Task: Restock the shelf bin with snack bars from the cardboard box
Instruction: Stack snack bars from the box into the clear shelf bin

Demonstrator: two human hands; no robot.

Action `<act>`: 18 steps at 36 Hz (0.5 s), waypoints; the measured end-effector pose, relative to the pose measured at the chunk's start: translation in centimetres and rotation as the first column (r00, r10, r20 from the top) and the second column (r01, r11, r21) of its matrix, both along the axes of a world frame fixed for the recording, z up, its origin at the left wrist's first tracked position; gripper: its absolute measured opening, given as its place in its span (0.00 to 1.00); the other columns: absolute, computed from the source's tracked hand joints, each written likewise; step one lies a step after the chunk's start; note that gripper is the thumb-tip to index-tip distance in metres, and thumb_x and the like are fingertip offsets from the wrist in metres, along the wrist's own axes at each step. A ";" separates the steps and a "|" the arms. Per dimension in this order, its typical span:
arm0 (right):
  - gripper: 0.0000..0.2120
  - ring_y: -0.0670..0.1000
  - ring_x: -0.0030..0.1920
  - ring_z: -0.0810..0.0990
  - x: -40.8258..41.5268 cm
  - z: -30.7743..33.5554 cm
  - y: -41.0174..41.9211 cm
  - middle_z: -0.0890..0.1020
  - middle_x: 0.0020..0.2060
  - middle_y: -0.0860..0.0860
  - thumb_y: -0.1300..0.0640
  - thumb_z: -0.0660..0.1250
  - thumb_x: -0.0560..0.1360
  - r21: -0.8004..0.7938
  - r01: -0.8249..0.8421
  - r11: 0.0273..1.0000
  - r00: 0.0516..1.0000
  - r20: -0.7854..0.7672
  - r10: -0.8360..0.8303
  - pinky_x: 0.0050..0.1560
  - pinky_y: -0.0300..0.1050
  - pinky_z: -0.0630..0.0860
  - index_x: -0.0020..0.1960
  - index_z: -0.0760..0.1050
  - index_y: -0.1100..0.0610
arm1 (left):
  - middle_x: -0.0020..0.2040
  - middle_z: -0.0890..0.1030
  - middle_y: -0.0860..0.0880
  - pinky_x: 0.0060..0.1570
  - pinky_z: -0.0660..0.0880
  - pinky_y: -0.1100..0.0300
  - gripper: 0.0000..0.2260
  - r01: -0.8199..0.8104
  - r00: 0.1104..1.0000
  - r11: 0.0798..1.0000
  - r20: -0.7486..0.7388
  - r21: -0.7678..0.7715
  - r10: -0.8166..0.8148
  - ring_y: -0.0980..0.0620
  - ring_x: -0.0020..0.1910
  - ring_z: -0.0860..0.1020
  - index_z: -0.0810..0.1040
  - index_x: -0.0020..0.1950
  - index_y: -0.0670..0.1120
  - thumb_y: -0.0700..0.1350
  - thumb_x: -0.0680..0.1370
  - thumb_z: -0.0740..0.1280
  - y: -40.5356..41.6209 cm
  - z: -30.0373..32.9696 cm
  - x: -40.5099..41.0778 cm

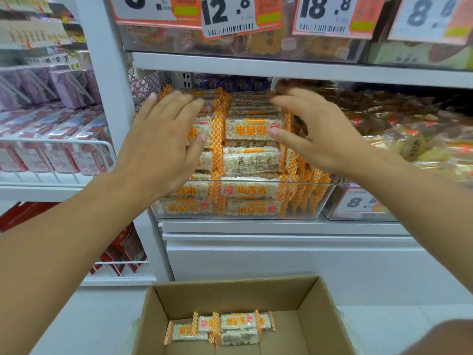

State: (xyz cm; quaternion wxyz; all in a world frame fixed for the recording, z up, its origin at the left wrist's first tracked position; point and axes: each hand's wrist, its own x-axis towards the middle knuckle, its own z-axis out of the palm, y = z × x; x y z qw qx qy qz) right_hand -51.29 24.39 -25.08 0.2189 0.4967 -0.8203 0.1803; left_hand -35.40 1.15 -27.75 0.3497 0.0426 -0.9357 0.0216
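Two bare hands are seen stretched out over one clear shelf bin [320, 201], which is packed with rice snack bars [252, 129] in white and orange-checked wrappers. The bars are stacked in two columns, several layers deep; an exact count cannot be made, since many are hidden behind the hands and under the upper layers. The left hand [163, 142] is held flat over the left column, its fingers straight and spread, grasping nothing — whether the palm actually touches the wrappers cannot be told. The right hand [320, 131] is held over the right column, its fingers relaxed and slightly bent, the thumb pointing toward a top bar; nothing is grasped there either.

Below, one open cardboard box [230, 298] is seen on the floor in front of the shelf. Roughly five bars [238, 324] are left lying on its bottom, close together near the middle — some overlap, so the count is uncertain.

Four price tags are hung from the shelf above, among them one reading 12.8 [227, 15] and one reading 18.8 [325, 11]. One further tag [358, 201] is fixed to the neighbouring bin on the right.
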 end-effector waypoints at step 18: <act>0.28 0.57 0.62 0.78 12.0 -31.1 0.5 0.79 0.64 0.56 0.51 0.77 0.72 0.804 -0.242 0.543 0.751 0.509 -0.420 0.52 0.42 0.72 0.68 0.72 0.55 | 0.67 0.77 0.44 0.61 0.74 0.54 0.21 -0.293 0.191 0.956 0.981 0.024 0.033 0.44 0.65 0.77 0.74 0.69 0.44 0.52 0.78 0.68 4.7 -26.8 7.4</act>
